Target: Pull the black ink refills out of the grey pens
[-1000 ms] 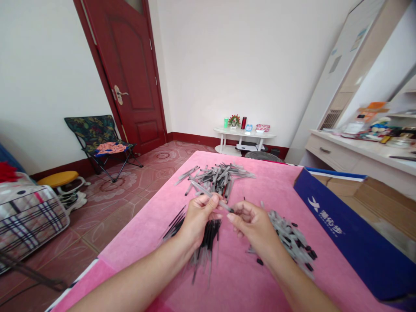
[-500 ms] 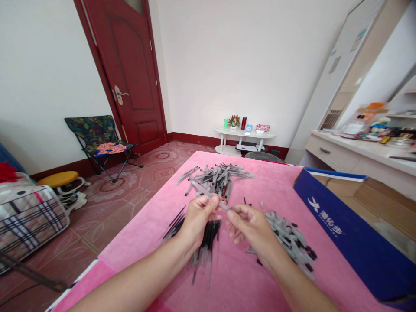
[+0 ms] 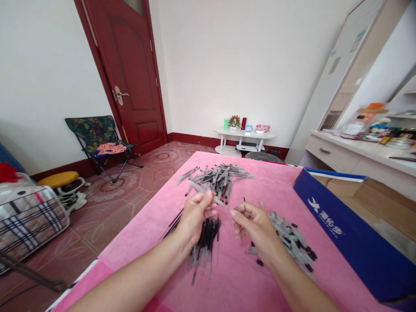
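My left hand pinches a translucent grey pen barrel, which slants up to the left past the fingers. Between the two hands runs a thin pale pen refill, in line with the barrel. Its right end is in the closed thumb and fingers of my right hand. Below my left hand lie black-and-clear refills, partly covered by the wrist. Beside my right forearm is a heap of translucent caps with some black pieces. Farther off, grey pens or barrels are piled loosely.
The pieces lie on a pink cloth over the table. A blue open box stands along the right side. Behind it is a pale cabinet bearing bottles. A folding chair and a yellow stool are at the left.
My right hand has moved slightly right, away from my left hand, and a thin length now shows between them. My left hand has shifted a little left with the barrel.
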`<state>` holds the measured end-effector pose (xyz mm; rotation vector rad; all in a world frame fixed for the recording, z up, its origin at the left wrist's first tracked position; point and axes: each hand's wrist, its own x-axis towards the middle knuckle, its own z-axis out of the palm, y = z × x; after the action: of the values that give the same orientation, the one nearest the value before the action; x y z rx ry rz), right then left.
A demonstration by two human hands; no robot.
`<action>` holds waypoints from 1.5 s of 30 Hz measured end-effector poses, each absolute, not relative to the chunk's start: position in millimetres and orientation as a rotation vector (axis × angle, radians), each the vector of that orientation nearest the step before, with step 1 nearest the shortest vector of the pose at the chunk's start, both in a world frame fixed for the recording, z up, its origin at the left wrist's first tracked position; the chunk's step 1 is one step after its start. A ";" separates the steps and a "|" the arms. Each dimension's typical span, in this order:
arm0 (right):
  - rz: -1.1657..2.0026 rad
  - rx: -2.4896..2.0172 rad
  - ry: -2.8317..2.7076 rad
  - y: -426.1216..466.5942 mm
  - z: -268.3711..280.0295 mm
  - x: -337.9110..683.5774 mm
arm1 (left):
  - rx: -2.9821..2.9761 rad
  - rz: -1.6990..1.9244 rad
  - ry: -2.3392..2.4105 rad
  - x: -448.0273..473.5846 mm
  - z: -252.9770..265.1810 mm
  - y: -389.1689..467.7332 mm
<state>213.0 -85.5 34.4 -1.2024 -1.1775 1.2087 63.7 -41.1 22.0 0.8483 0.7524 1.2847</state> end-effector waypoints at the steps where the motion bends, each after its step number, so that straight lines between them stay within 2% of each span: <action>1: 1.287 -1.168 -1.111 -85.6 34.2 214.3 | 0.841 1.286 0.753 63.1 21.8 -40.0; 6: 1.575 -1.020 -0.913 -85.2 31.9 218.3 | 0.846 1.267 0.787 63.3 21.0 -39.2; 15: 1.211 -1.268 -1.532 -88.7 44.5 212.4 | 1.013 1.165 0.838 66.9 22.2 -44.2; 22: 1.404 -1.313 -1.755 -104.5 48.6 201.7 | 0.815 1.458 0.841 24.7 47.1 -5.3; 28: 1.438 -1.521 -1.602 -107.5 25.2 180.5 | 0.733 1.543 0.824 10.1 53.5 3.8; 34: 1.346 -1.411 -1.727 -104.8 15.3 179.2 | 0.857 1.384 0.850 22.5 48.4 -3.5; 40: 1.210 -1.270 -1.410 -94.4 42.8 200.2 | 1.392 0.957 0.861 38.1 49.7 -25.4; 45: 1.172 -1.264 -1.382 -91.1 49.4 209.7 | 1.645 0.843 0.811 52.7 45.4 -47.5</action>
<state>209.7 -91.1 49.4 -1.2635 -1.3819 1.1720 52.7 -47.5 45.4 1.6451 0.8108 0.8429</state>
